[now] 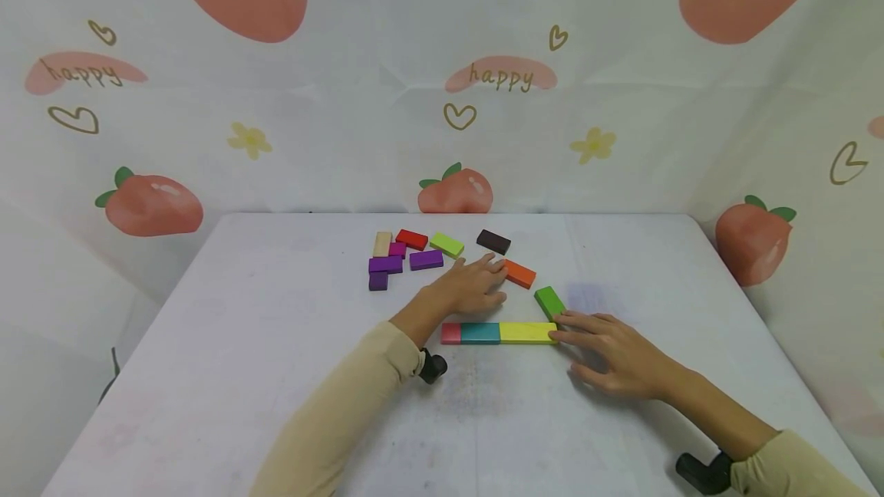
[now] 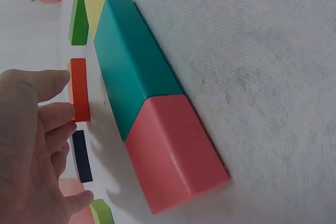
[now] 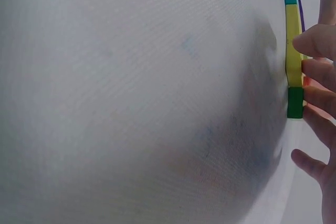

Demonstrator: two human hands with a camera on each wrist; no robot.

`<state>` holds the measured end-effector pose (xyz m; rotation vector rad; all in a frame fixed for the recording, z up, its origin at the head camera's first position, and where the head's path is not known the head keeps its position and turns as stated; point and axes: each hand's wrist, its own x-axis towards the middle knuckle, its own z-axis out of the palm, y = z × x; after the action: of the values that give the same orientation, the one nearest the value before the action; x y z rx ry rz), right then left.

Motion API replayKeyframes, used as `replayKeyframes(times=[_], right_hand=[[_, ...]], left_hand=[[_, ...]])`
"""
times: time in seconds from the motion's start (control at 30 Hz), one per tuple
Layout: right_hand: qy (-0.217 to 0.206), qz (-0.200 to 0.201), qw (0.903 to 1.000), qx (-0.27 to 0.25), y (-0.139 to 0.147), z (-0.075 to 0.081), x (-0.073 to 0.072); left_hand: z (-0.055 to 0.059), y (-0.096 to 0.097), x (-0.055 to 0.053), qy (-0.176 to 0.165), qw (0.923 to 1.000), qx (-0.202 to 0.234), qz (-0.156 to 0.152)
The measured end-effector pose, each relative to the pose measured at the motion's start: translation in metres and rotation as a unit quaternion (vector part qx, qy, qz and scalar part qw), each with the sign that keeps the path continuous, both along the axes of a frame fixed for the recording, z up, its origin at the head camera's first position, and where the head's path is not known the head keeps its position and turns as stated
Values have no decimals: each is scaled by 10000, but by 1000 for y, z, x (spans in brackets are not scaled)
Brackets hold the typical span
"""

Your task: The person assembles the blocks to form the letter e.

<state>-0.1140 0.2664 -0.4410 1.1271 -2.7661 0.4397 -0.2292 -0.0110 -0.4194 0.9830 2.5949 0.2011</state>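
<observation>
Though loosely spread, apparently empty, both hands (image 1: 475, 287) (image 1: 621, 355) by blocks (image 1: 525, 333) on a white table (image 1: 242, 328), fruit-printed cloth (image 1: 359, 129) behind.

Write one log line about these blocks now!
left hand: by orange block | right hand: by green block | row: pink block, teal block, yellow block

The teal block (image 1: 479, 334) abuts the yellow block (image 1: 527, 333).

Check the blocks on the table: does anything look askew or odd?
Yes: the green block lies at a slant by the right end of the yellow block, which lines up straight with the teal block and pink block. A faint bluish smudge also marks the white tabletop.
</observation>
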Motion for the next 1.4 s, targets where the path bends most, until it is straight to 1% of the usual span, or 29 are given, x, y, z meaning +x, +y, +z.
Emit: replayKeyframes(times=[0.4,0.6,0.83,1.17,1.4], right_hand=[[120,99,9999,-16,0,-1,-1],[152,114,9998,-50,0,-1,-1],[181,119,9997,-71,0,-3,-2],[88,90,9999,-48,-1,0,-1],[59,51,10000,-17,-1,0,-1]], left_hand=[[1,4,1,-96,9998,-4,-185],[3,6,2,-144,9997,37,-212],[2,8,3,-80,9997,-44,-209],[3,10,0,41,9997,-77,-250],[4,9,0,-1,9998,-26,-217]])
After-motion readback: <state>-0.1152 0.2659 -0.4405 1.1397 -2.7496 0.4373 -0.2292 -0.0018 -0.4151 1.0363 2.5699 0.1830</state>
